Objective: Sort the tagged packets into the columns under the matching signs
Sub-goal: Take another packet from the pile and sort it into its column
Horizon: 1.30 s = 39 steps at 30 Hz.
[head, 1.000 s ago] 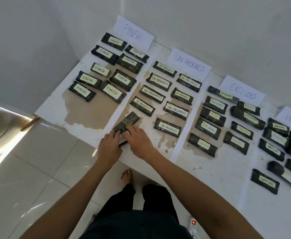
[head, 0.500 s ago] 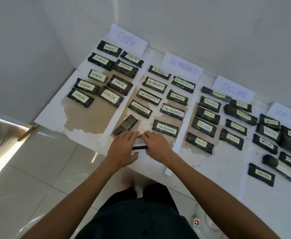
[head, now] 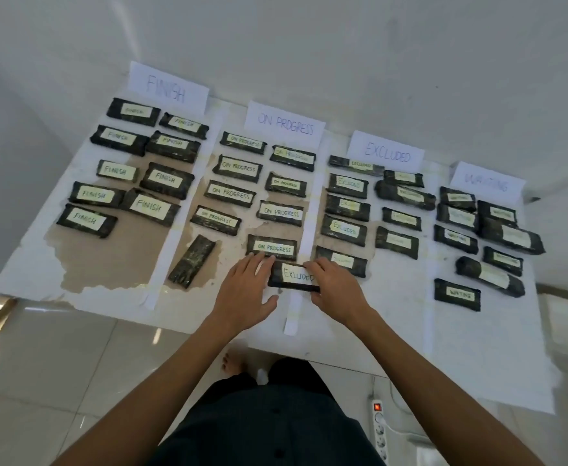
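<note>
**White sheet** (head: pixel 477 348): spread on a tiled floor against a wall, stained brown across its left half, divided by pale strips into four columns.

**Signs**: FINISH sign (head: pixel 166 89), ON PROGRESS sign (head: pixel 284 124), EXCLUDED sign (head: pixel 386 153) and WAITING sign (head: pixel 486 183), one at the far end of each column.

**Sorted packets** (head: pixel 166 179): dark wrapped oblongs with pale handwritten tags, lying in pairs down every column.

**Untagged packet** (head: pixel 192 261): no tag showing, lying aslant at the near end of the ON PROGRESS column.

**Tagged packet** (head: pixel 294 276): dark wrapping, pale tag lettered "EXLUDED". It sits across the strip between the ON PROGRESS and EXCLUDED columns at their near end. Whether it rests on the sheet cannot be told.

**Left hand** (head: pixel 245 290): arm reaching forward, fingers nearly straight with their tips at the packet's left end, thumb spread wide and apart from it.

**Right hand** (head: pixel 334 290): arm reaching forward, fingers curled over the packet's right end, thumb beneath, pinching it.
</note>
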Motion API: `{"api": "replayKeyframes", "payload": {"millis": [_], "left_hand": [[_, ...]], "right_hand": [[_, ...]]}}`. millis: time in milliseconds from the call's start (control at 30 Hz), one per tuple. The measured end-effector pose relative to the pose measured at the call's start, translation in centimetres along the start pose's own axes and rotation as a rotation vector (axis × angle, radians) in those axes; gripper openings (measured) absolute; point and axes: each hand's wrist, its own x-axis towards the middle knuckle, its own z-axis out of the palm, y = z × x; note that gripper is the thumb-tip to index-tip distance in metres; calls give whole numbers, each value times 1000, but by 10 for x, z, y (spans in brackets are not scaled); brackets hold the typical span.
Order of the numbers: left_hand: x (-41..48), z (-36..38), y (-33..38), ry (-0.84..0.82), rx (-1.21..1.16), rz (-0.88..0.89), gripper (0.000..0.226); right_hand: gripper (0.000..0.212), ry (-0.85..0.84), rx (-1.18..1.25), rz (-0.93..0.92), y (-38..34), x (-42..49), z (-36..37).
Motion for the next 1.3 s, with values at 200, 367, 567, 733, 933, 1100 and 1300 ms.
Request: {"api": "replayKeyframes", "payload": {"millis": [200,367,567,733,933,1100,1300], "left_hand": [[27,18,40,-76,-6,77,72],[49,37,79,-136,1,116,69],[74,59,118,-183,10,141,59],[97,83,131,-181,109,126,67],[112,99,139,-151,141,81,64],[112,103,141,-125,102,49,64],[107,86,139,-60,30,37,60]], "right_hand": [[50,0,48,187,61,-26,-8],[51,-8,38,268,116,-43,-8],[52,-24,33,342,177,-54,-5],[50,-41,56,355,214,-50,5],[48,-64,78,324,237,-42,16],[49,-66,80,280,243,-37,18],[49,2,168,222,209,-33,6]]}}
